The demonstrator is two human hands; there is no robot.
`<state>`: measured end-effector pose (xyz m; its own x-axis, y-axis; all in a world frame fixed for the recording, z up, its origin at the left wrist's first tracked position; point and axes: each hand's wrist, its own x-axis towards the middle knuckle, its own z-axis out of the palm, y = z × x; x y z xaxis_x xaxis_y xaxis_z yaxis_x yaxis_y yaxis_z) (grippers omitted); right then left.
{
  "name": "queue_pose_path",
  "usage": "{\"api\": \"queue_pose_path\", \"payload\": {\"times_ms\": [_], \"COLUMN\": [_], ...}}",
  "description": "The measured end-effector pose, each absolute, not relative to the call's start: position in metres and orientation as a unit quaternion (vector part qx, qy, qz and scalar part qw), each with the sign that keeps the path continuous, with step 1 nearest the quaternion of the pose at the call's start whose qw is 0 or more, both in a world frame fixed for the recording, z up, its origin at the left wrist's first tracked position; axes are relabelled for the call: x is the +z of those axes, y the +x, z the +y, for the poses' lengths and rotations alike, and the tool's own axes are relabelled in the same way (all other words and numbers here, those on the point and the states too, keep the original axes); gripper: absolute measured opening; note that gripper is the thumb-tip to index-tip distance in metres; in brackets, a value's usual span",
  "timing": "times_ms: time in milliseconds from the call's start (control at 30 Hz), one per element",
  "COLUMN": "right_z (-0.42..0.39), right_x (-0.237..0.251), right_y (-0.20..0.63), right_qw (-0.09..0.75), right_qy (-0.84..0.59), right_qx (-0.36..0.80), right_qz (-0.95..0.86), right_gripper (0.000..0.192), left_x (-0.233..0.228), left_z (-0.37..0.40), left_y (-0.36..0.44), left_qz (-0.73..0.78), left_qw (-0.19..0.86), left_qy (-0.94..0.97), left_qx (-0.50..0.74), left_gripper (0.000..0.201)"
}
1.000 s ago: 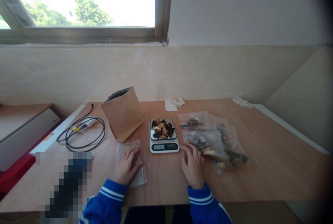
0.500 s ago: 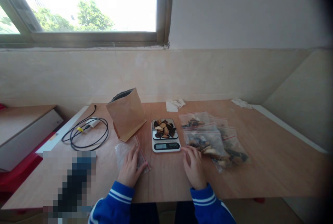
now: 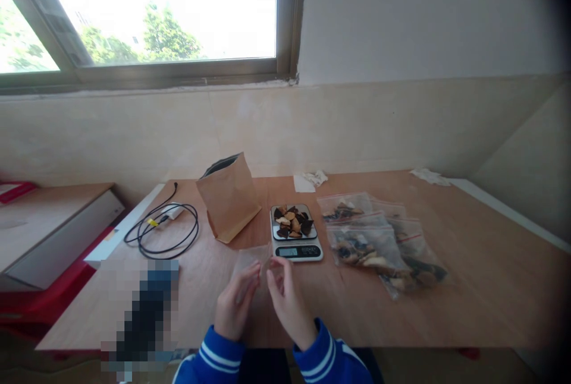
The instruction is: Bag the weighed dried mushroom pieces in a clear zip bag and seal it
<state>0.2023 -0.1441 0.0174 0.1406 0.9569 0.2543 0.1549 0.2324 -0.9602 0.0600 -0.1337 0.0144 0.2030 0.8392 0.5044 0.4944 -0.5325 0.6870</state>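
— Where your hands meet, toward the front edge of the tabletop [image 3: 473, 301], what is held?

— My left hand [image 3: 235, 301] has its fingers bent and closed on a clear bag [image 3: 248, 257]; my right hand [image 3: 289, 299] is half curled, its fingertips at the bag's edge, though I cannot tell whether they pinch it.

— And beyond the hands?

— Midway between the front and back edges, a kitchen scale [image 3: 312, 255] bears a heap of dark and pale dried pieces [image 3: 293, 222]; its display [image 3: 286, 252] is too blurred to read.

— Which items lie to the sides?

— Right of the scale, filled bags [image 3: 368, 253] overlap, lying flat. Left of it, a brown paper bag [image 3: 229, 202] stands open, and a coiled black cable [image 3: 197, 229] lies near the left edge. Crumpled tissue [image 3: 317, 178] lies by the back edge.
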Motion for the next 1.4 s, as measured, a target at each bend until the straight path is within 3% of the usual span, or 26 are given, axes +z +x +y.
{"api": "queue_pose_path", "payload": {"times_ms": [167, 300, 467, 633, 800, 1033, 1200, 1400], "right_z": [-0.137, -0.141, -0.148, -0.154, -0.158, -0.145, -0.143, -0.141], "right_x": [0.047, 0.071, 0.070, 0.069, 0.068, 0.047, 0.045, 0.019], "right_y": [0.207, 0.225, 0.248, 0.258, 0.255, 0.281, 0.289, 0.290], "right_qw": [0.580, 0.600, 0.615, 0.593, 0.592, 0.673, 0.638, 0.596], "right_qy": [-0.439, -0.421, -0.466, -0.505, -0.506, -0.579, -0.543, -0.566], "right_qx": [0.448, 0.423, 0.396, 0.366, 0.389, 0.332, 0.375, 0.280], "right_qz": [-0.519, -0.533, -0.498, -0.510, -0.493, -0.319, -0.398, -0.495], "right_gripper": [0.032, 0.033, 0.029, 0.025, 0.026, 0.038, 0.045, 0.038], "left_x": [0.033, 0.049, 0.055, 0.050, 0.053, 0.060, 0.061, 0.055], "left_z": [-0.139, -0.132, -0.127, -0.127, -0.129, -0.113, -0.087, -0.048], "left_y": [0.077, 0.092, 0.108, 0.117, 0.116, 0.095, 0.091, 0.098], "left_qz": [0.393, 0.351, 0.327, 0.336, 0.354, 0.371, 0.371, 0.402], "left_qw": [0.171, 0.204, 0.198, 0.158, 0.142, 0.058, 0.036, 0.048], "left_qy": [0.746, 0.771, 0.784, 0.777, 0.768, 0.703, 0.675, 0.599], "left_qx": [0.509, 0.491, 0.489, 0.507, 0.514, 0.603, 0.637, 0.691], "left_gripper": [0.042, 0.051, 0.042, 0.061, 0.043, 0.033, 0.029, 0.027]}}
